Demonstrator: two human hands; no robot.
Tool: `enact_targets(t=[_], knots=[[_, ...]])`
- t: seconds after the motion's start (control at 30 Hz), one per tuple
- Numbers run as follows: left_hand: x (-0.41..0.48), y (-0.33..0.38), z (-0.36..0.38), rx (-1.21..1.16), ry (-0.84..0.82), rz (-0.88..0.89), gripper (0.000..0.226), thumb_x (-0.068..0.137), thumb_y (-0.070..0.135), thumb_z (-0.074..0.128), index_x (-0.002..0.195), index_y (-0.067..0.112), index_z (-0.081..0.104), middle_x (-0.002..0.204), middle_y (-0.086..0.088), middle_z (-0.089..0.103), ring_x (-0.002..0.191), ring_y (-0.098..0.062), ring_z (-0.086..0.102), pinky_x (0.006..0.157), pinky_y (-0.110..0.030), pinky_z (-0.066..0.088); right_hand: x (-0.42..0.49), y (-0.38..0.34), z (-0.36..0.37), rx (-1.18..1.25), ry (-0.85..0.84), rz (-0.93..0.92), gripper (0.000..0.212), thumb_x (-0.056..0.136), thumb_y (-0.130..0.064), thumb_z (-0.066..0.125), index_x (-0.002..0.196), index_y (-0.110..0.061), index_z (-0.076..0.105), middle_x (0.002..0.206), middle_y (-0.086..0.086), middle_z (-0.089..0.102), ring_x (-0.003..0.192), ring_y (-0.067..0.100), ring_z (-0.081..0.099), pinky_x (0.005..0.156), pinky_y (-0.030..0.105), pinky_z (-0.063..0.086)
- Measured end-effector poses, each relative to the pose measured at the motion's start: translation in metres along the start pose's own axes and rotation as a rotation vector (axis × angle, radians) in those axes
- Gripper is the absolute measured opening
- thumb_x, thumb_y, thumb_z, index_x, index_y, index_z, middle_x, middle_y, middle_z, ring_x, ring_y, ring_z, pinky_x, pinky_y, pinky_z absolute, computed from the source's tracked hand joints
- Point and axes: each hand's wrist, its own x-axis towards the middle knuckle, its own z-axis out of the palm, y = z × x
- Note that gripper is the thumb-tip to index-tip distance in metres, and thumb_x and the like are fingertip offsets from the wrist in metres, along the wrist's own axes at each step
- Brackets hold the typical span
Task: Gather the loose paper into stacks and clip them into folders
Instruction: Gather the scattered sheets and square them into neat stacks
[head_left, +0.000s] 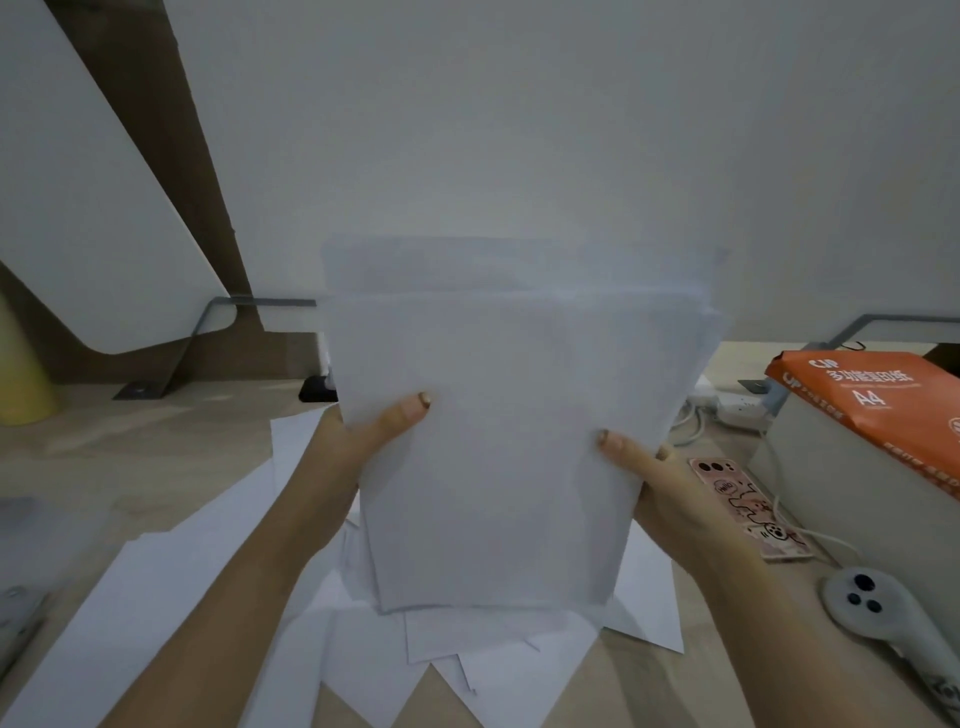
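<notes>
A stack of white paper (509, 426) stands upright in front of me, its lower edge near the desk. My left hand (353, 447) grips its left side with the thumb across the front sheet. My right hand (660, 483) grips its right side the same way. The upper sheets are fanned and uneven at the top. More loose white sheets (467, 660) lie scattered flat on the wooden desk (104, 457) beneath and to the left. No folder is clearly recognisable in view.
An orange A4 paper ream (872, 410) lies on a box at the right. A pink-cased phone (748, 509) and a white controller (883, 618) lie near my right arm. A yellow cylinder (21, 364) stands far left. A metal clip part (15, 613) sits at the left edge.
</notes>
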Motion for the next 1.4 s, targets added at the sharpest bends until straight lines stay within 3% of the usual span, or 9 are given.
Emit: enact_targets(t=[0.13, 0.27, 0.4, 0.53, 0.63, 0.73, 0.83, 1.03, 1.4], knots=[[-0.002, -0.004, -0.006, 0.115, 0.036, -0.010, 0.081, 0.020, 0.068, 0.081, 0.091, 0.034, 0.064, 0.082, 0.019, 0.074, 0.076, -0.003, 0.071, 0.061, -0.018, 0.057, -0.006, 0.009, -0.005, -0.028, 0.005, 0.035, 0.064, 0.033, -0.047, 0.091, 0.090, -0.021, 0.077, 0.100, 0.003, 0.074, 0.091, 0.017, 0.071, 0.070, 0.023, 0.056], [0.007, 0.018, 0.009, 0.121, 0.124, 0.097, 0.041, 0.055, 0.045, 0.081, 0.087, 0.028, 0.061, 0.068, 0.016, 0.072, 0.063, 0.002, 0.068, 0.053, -0.012, 0.052, -0.009, 0.012, -0.003, -0.053, -0.004, 0.081, 0.064, 0.032, -0.048, 0.090, 0.089, -0.020, 0.077, 0.099, 0.004, 0.074, 0.091, 0.017, 0.071, 0.069, 0.023, 0.056], [0.015, 0.046, 0.026, 0.186, 0.194, 0.253, 0.035, 0.068, 0.059, 0.052, 0.079, 0.029, 0.063, 0.073, 0.014, 0.067, 0.061, 0.006, 0.061, 0.055, -0.008, 0.049, -0.009, 0.009, -0.002, -0.059, -0.007, 0.056, 0.065, 0.032, -0.048, 0.090, 0.089, -0.021, 0.077, 0.099, 0.003, 0.075, 0.090, 0.016, 0.071, 0.068, 0.022, 0.056], [0.020, 0.049, 0.026, 0.237, 0.198, 0.293, 0.021, 0.094, 0.016, 0.044, 0.083, 0.022, 0.061, 0.072, 0.013, 0.066, 0.062, 0.009, 0.059, 0.054, -0.004, 0.044, -0.012, 0.008, -0.001, -0.068, -0.017, 0.054, 0.063, 0.033, -0.048, 0.090, 0.090, -0.025, 0.077, 0.099, 0.001, 0.075, 0.091, 0.015, 0.071, 0.069, 0.021, 0.055], [0.021, 0.050, 0.022, 0.222, 0.194, 0.301, 0.025, 0.094, 0.006, 0.038, 0.088, 0.017, 0.060, 0.067, 0.011, 0.070, 0.065, 0.005, 0.061, 0.060, -0.005, 0.045, -0.013, 0.011, 0.001, -0.066, -0.003, 0.061, 0.058, 0.037, -0.050, 0.088, 0.090, -0.027, 0.077, 0.101, 0.000, 0.074, 0.094, 0.015, 0.070, 0.071, 0.021, 0.055], [0.012, 0.041, 0.021, 0.210, 0.182, 0.345, 0.013, 0.093, 0.029, 0.050, 0.096, 0.019, 0.058, 0.073, 0.020, 0.068, 0.069, 0.008, 0.062, 0.061, -0.004, 0.045, -0.015, 0.011, 0.005, -0.046, 0.034, 0.065, 0.029, 0.063, -0.039, 0.076, 0.088, -0.025, 0.077, 0.102, 0.002, 0.074, 0.095, 0.019, 0.070, 0.072, 0.024, 0.056], [-0.004, 0.017, 0.018, 0.101, 0.249, 0.251, 0.031, 0.071, 0.044, 0.069, 0.095, 0.028, 0.058, 0.081, 0.018, 0.069, 0.072, 0.006, 0.067, 0.060, -0.009, 0.051, -0.015, 0.011, 0.008, -0.035, 0.051, 0.051, 0.021, 0.074, -0.032, 0.065, 0.087, -0.020, 0.077, 0.100, 0.005, 0.075, 0.091, 0.021, 0.071, 0.072, 0.026, 0.056], [-0.022, -0.011, -0.001, 0.046, 0.262, 0.152, 0.045, 0.052, 0.042, 0.074, 0.092, 0.029, 0.060, 0.074, 0.020, 0.072, 0.069, 0.001, 0.069, 0.055, -0.012, 0.052, -0.018, 0.016, 0.003, -0.154, -0.076, 0.067, 0.059, 0.035, -0.053, 0.087, 0.088, -0.028, 0.077, 0.092, -0.003, 0.076, 0.087, 0.013, 0.071, 0.069, 0.021, 0.054], [-0.016, -0.004, 0.006, 0.021, 0.217, 0.248, 0.042, 0.068, 0.034, 0.071, 0.106, 0.024, 0.057, 0.086, 0.015, 0.072, 0.080, -0.002, 0.069, 0.062, -0.014, 0.053, -0.012, 0.012, 0.006, -0.095, -0.025, -0.035, 0.059, 0.034, -0.050, 0.089, 0.087, -0.029, 0.076, 0.096, -0.003, 0.075, 0.091, 0.014, 0.070, 0.072, 0.023, 0.056]])
